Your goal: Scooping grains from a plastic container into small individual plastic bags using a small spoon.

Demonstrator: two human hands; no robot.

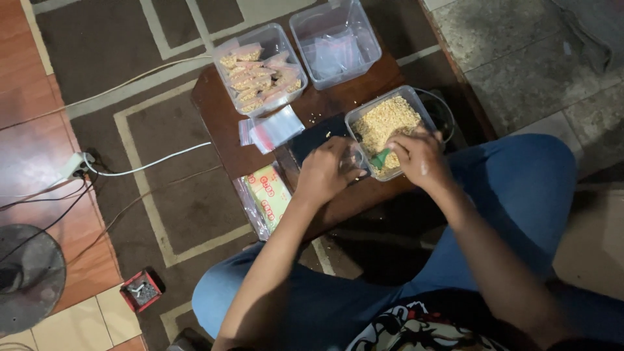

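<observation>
Grain could spill off the green scoop point(381, 158) gripped by the right hand point(419, 156) if the small clear bag point(354, 159) pinched in the left hand point(328, 170) sags shut.

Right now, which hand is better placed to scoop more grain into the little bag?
Probably the right hand: it holds the green scoop inside the tub of grain. The left hand is beside it, holding the clear bag.

Blue jeans point(520, 188), dark printed shirt point(416, 325), bare forearms
</observation>
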